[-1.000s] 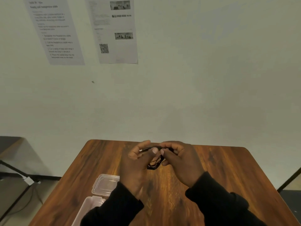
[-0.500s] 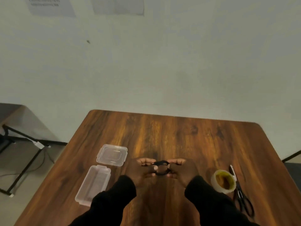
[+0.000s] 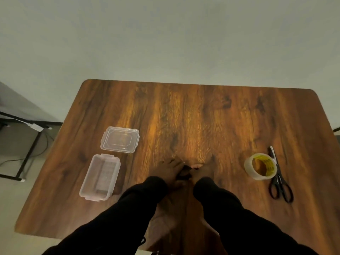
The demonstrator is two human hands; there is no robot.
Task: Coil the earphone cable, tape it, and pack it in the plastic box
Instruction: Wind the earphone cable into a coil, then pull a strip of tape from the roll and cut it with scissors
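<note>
While both hands, left hand (image 3: pixel 170 170) and right hand (image 3: pixel 203 170), pinch the cable coil (image 3: pixel 184 173) closed, reaching for the tape (image 3: pixel 260 169) at 3 o'clock could loosen it.

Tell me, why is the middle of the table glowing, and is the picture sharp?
Head view: a warm glare patch brightens the wooden table beyond the hands; the left hand, right hand and dark cable look soft and smeared; the table's far edge bows from the wide lens.
</note>
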